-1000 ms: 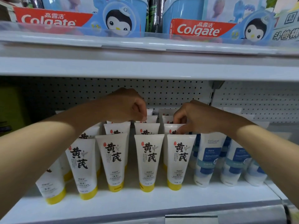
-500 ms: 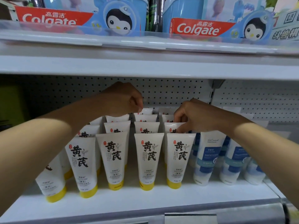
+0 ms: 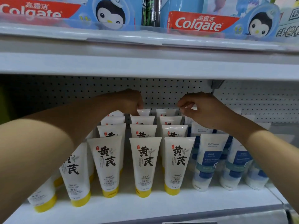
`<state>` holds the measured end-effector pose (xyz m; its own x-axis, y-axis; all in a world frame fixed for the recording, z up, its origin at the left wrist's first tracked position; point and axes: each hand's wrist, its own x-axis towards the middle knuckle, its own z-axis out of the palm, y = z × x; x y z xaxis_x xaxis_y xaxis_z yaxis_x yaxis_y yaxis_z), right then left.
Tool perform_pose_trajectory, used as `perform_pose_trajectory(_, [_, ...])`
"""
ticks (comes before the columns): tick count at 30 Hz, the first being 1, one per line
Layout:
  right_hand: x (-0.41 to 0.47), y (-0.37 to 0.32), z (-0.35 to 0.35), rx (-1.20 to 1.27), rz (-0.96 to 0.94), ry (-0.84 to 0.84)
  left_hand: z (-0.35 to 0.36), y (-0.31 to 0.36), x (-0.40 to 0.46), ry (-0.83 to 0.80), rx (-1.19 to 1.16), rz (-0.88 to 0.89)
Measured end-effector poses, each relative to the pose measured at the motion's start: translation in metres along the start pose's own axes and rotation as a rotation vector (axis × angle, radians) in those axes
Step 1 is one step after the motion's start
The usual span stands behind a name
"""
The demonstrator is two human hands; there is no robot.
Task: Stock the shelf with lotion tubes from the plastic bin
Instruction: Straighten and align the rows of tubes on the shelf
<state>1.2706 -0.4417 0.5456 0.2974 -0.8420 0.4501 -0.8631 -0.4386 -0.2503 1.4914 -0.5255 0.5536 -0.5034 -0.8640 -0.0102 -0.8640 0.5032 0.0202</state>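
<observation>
Mid-frame, white shelf [image 3: 145,206] carries rows of cream lotion tubes with yellow caps [image 3: 145,165], standing cap-down. Left hand [image 3: 129,102], fingers curled, touches a rearmost tube; grip undetermined. Right hand [image 3: 199,109], thumb and forefinger pinched together, hovers above rear tubes; contents undetermined.

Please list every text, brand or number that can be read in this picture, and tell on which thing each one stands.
"Colgate" and "高露洁": on the left toothpaste box on the upper shelf.
"Colgate" and "高露洁": on the right toothpaste box.
"黄芪": large black characters on the yellow-capped lotion tubes.
"LAO LI SHI": small, on the same tubes; only just legible.
Blue-labelled tubes: print too small and blurred to read.
Box at far right: characters cut off, unreadable.
</observation>
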Motion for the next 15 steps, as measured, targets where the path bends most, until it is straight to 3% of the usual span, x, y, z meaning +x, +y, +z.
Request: perform_pose_trajectory(15, [0.0012,0.0085,0.0013,-0.007,0.007,-0.001,0.0071,0.0027,0.0094,0.045,0.033,0.029])
